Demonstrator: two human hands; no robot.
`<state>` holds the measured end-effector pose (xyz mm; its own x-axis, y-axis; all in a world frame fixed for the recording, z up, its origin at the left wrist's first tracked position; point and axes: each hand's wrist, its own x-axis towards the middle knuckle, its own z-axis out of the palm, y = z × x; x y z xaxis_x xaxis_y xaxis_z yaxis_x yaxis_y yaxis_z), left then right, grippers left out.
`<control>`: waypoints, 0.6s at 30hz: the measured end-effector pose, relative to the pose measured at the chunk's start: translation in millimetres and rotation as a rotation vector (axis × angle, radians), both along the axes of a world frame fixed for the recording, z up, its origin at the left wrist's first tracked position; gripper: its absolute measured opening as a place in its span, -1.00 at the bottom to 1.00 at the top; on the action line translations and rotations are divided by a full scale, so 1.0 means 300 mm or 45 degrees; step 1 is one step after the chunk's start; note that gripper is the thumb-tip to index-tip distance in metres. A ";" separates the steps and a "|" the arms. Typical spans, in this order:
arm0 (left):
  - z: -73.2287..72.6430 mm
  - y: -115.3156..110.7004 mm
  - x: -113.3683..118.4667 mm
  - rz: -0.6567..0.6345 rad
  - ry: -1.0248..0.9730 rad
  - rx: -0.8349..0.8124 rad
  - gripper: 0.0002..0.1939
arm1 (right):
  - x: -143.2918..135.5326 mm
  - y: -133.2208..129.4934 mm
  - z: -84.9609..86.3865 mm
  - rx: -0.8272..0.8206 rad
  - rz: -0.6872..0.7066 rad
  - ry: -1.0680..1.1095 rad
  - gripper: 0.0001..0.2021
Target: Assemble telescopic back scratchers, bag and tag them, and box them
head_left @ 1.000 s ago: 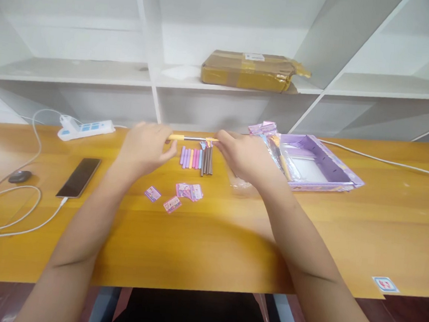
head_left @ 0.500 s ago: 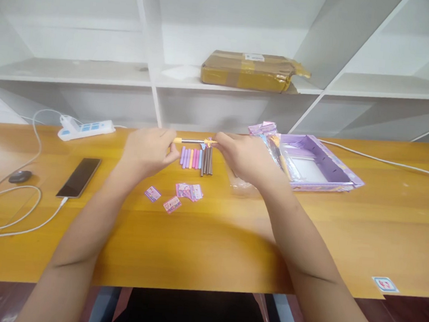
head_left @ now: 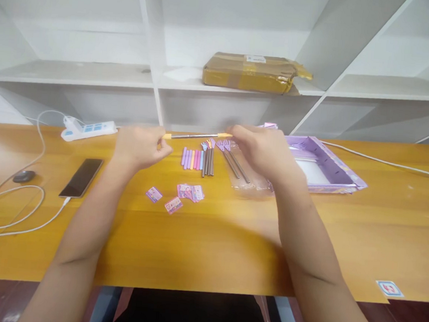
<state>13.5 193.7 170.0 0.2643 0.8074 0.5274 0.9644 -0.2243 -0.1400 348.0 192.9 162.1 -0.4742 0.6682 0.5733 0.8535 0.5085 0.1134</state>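
A thin metal rod with orange ends stretches between my hands above the table. My left hand is closed on its left orange end, and my right hand pinches the right one. Below the rod lies a row of small coloured tubes in purple, orange, pink and blue. Beside them are several dark metal rods with coloured fork-like tops. Two more rods with purple hand-shaped tops rest on clear plastic packaging, partly under my right hand. Small printed cards lie nearer to me.
An open purple box stands at the right. On the left are a phone with a white cable, a dark round object and a power strip. A taped carton sits on the shelf.
My hands have moved apart, and a longer metal section shows between them. My right hand has shifted right and slightly up, uncovering the purple-topped rods.
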 end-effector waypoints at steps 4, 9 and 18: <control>0.010 0.034 -0.069 0.072 -0.038 0.072 -0.81 | 0.091 0.046 0.015 -0.028 -0.005 0.137 -0.70; 0.013 0.086 -0.168 0.125 -0.088 0.109 -0.74 | 0.196 0.102 0.017 -0.102 -0.095 0.223 -0.65; 0.084 0.035 -0.450 0.205 -0.132 0.179 -0.68 | 0.593 0.108 0.010 0.252 -0.531 0.585 -0.63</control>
<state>-121.7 204.3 195.1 0.0770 0.7516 0.6551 0.9970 -0.0519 -0.0577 526.0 225.4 165.1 0.1248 0.6039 0.7872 0.9587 0.1311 -0.2525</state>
